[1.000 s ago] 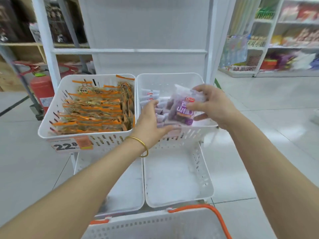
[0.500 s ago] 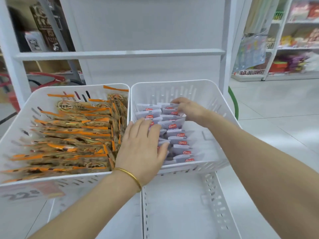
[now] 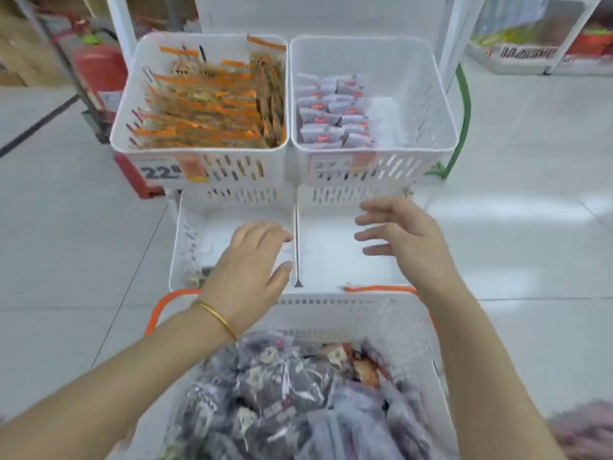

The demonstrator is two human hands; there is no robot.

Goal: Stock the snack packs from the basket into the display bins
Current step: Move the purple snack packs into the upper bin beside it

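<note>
Head view shows us left hand [image 3: 252,260] and right hand [image 3: 404,240], fingers released and empty, over lower bins [image 3: 185,240], between the packed basket [image 3: 331,303] at frame bottom and stocked upper bins [image 3: 414,94] above.

Bright, even light fills the scene, seemingly from overhead, so shadows are faint and soft-edged. A pale band of glare lies across the floor tiles [image 3: 517,210] at right, and the white lower bins [image 3: 331,254] are washed out almost to blank. Motion blur smears the whole frame (the digits on the price tag [image 3: 161,171] barely read), and the snack packs [image 3: 282,386] nearest the camera are soft. The shelf upright [image 3: 117,21] leans, bent by the wide lens.
</note>
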